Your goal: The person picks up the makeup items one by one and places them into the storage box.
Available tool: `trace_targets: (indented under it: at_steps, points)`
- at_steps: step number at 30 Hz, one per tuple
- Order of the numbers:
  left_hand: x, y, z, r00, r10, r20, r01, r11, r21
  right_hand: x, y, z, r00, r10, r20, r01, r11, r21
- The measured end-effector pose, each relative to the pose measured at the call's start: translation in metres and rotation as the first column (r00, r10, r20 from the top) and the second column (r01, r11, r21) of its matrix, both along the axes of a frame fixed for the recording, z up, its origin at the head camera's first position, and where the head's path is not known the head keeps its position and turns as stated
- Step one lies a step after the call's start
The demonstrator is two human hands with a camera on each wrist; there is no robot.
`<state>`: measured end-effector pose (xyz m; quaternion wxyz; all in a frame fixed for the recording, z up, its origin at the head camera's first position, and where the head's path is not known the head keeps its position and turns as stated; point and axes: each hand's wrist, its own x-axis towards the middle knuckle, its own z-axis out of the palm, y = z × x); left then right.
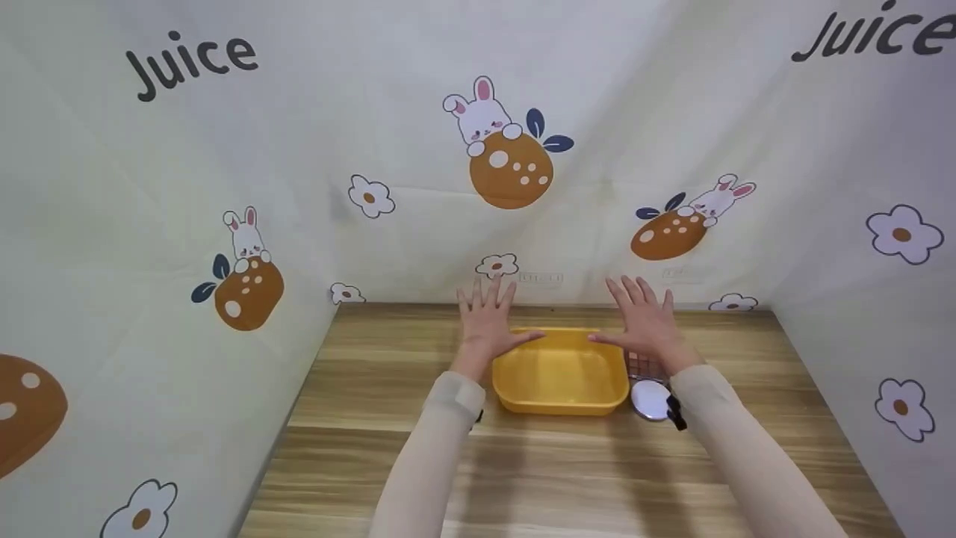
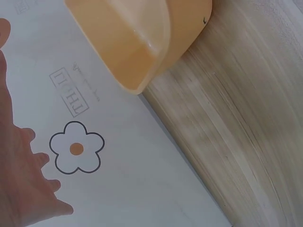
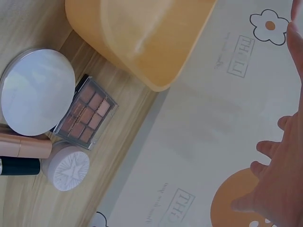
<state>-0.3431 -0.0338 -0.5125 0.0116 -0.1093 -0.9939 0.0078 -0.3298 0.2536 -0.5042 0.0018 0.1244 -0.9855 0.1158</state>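
Observation:
Both hands are held up over the table with fingers spread, and neither holds anything. My left hand [image 1: 484, 329] hovers by the back left corner of a yellow plastic basin [image 1: 560, 409], its thumb stretched over the rim in the head view. At the opposite corner my right hand [image 1: 650, 326] mirrors it, thumb pointing inward. Nothing lies inside the basin. Right of it, partly under the right arm, sit a round white disc [image 3: 38, 92] and an eyeshadow palette [image 3: 87, 113] with a clear lid.
Beside the palette are a small jar [image 3: 71, 168] with a star-patterned lid, a rose-gold tube [image 3: 26, 145] and a black tube [image 3: 20, 166]. A printed cloth [image 1: 403, 246] with rabbits and flowers walls in the wooden table [image 1: 373, 463] at the back and both sides.

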Motion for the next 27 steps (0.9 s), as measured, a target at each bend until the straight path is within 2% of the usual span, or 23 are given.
trace_targets:
  at_steps: [9, 18, 27]
  points:
    - [-0.001, -0.008, -0.006, 1.0, 0.002, 0.004, -0.002, 1.0, -0.017, 0.001, 0.006, -0.005, 1.0, -0.006, 0.025, 0.006, 1.0, 0.0]
    - [0.0, -0.015, -0.013, 1.0, 0.009, 0.009, -0.009, 1.0, 0.009, 0.002, 0.011, -0.01, 1.0, -0.008, 0.019, 0.008, 1.0, -0.014]
    - [0.0, -0.02, -0.02, 0.999, 0.017, 0.028, -0.017, 1.0, 0.01, 0.003, 0.015, -0.012, 0.998, -0.028, 0.049, 0.026, 0.999, 0.033]
